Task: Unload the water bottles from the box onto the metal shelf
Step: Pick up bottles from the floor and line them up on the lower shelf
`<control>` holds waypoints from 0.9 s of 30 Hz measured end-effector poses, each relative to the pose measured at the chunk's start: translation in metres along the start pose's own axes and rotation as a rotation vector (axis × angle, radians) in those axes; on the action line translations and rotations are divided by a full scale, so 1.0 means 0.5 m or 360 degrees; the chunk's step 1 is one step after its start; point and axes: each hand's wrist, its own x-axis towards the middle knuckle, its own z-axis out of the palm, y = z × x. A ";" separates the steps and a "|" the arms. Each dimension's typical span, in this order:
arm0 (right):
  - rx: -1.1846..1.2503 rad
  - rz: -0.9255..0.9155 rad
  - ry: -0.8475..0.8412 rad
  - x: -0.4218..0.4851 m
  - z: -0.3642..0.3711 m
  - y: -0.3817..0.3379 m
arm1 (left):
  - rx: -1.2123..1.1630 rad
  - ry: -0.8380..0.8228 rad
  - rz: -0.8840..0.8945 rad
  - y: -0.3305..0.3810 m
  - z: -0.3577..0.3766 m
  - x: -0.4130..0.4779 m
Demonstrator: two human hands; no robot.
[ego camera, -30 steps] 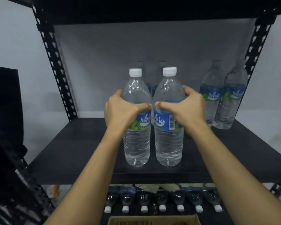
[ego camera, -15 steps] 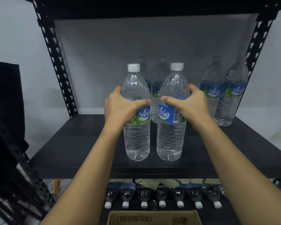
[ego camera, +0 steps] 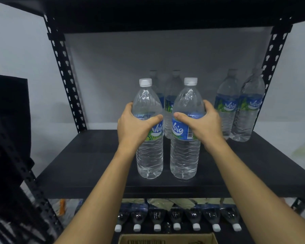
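Observation:
Two clear water bottles with white caps and blue labels stand upright near the front of the black metal shelf (ego camera: pixel 88 162). My left hand (ego camera: pixel 134 125) wraps the left bottle (ego camera: pixel 149 155) at its label. My right hand (ego camera: pixel 203 124) wraps the right bottle (ego camera: pixel 184 155) the same way. A small gap separates the two bottles. Two more bottles (ego camera: pixel 169 103) stand behind them, partly hidden. Another pair (ego camera: pixel 239 106) stands at the back right. The top edge of the cardboard box (ego camera: pixel 165 239) shows at the bottom of the view.
A row of several dark bottles (ego camera: pixel 176 219) lies on the lower shelf with caps facing me. Perforated black uprights (ego camera: pixel 65 74) frame the shelf on both sides, and another shelf board sits overhead. A dark rack part (ego camera: pixel 12 173) crosses the left foreground.
Both bottles have moved slightly farther back onto the shelf and apart from each other, from touching to a small gap. My hands keep their grip.

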 end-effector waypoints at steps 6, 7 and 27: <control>0.0077 -0.0006 0.0000 0.000 -0.001 0.006 | -0.0084 0.0002 0.0039 -0.007 0.005 -0.003; 0.0087 -0.0004 -0.0013 0.001 -0.001 0.009 | -0.0108 -0.0013 0.0039 -0.011 0.006 -0.001; 0.0051 0.0139 -0.0115 -0.177 0.021 0.242 | -0.0212 -0.0206 -0.0041 -0.262 0.062 -0.161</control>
